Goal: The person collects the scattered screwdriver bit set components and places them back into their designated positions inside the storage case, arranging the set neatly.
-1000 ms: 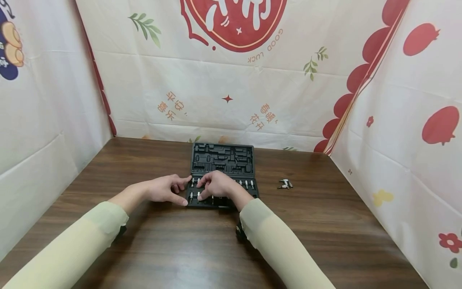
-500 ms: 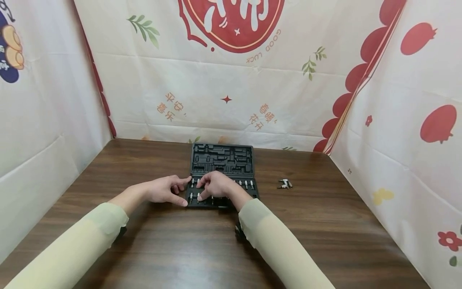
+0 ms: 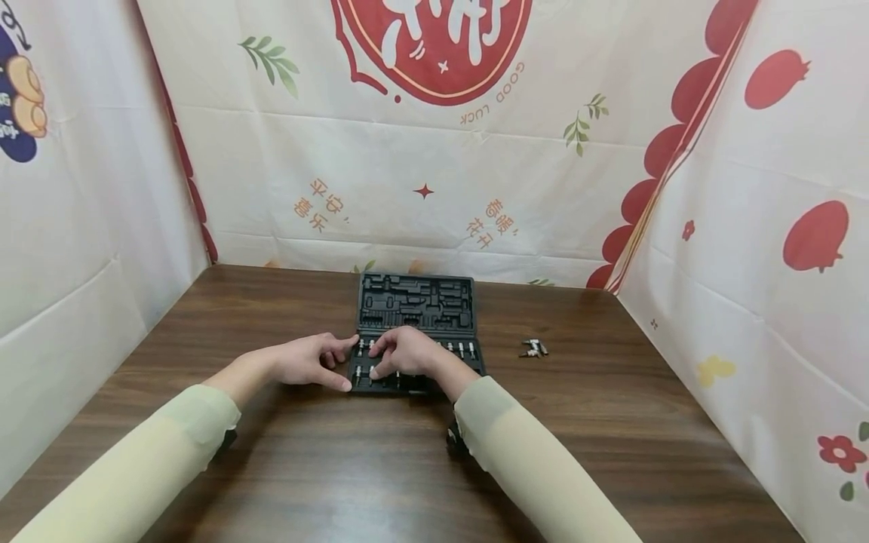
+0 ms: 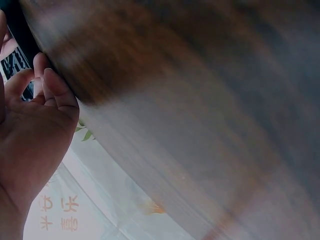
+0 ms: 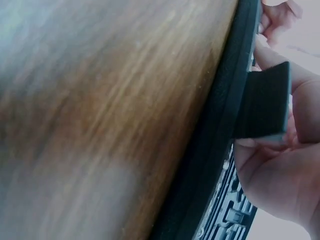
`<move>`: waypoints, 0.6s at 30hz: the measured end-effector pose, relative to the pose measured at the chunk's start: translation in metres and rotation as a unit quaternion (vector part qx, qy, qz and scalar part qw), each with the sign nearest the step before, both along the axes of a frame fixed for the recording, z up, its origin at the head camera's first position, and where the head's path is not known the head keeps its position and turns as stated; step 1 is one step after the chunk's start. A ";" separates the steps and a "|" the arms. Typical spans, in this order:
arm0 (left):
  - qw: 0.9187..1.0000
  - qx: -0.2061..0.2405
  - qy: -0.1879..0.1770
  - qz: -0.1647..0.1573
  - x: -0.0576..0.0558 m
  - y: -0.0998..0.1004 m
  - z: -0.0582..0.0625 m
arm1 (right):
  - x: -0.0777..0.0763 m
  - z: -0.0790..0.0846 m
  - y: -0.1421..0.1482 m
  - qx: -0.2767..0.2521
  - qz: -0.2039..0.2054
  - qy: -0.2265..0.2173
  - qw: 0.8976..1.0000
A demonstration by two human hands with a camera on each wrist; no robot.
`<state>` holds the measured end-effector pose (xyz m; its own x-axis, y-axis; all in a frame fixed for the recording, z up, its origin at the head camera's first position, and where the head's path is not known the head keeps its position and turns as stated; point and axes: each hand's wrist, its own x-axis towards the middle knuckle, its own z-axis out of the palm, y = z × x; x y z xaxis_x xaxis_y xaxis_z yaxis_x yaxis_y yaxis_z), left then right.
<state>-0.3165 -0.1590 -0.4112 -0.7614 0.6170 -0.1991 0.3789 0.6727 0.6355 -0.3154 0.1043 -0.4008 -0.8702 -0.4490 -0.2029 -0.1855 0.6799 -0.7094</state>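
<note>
"Cloth is first at the left side: white, with a dark-blue print. And then?"

"Then comes a pale sleeve, and after it the left hand. Its thumb and forefinger are spread apart and touch the left edge of the black case; the other fingers are a little bent."

"Where exactly is this case?"

"It lies on the brown table, just in front of the back cloth, with the lid opened toward that cloth. In the lower half, small metal bits lie in two rows."

"And the right hand?"

"It is above the lower half. Forefinger and thumb are bent, with a gap between the tips. The thumb is at one bit of the front row, but I cannot tell if the hand has hold of it. In the right wrist view, a black latch sticks out from the case's front edge."

"What is further right?"

"Some bits of the back row, then loose metal pieces on the table, well apart from the case. Last is the right-side cloth, printed with red fruits."
</note>
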 end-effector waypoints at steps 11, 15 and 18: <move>1.000 -0.009 0.006 0.003 0.000 0.002 -0.002 | 0.006 0.000 0.044 -0.102 0.035 -0.015 0.994; 1.000 -0.013 0.010 0.001 -0.001 0.002 -0.001 | 0.012 0.006 0.064 -0.116 0.039 -0.013 0.992; 1.000 -0.013 0.010 0.000 0.000 0.002 0.000 | 0.014 0.009 0.079 -0.126 0.038 -0.011 0.991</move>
<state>-0.3166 -0.1575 -0.4114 -0.7647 0.6125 -0.2001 0.3914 0.6883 0.6108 -0.3015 0.1831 -0.3917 -0.8281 -0.5524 -0.0950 -0.2116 0.4650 -0.8596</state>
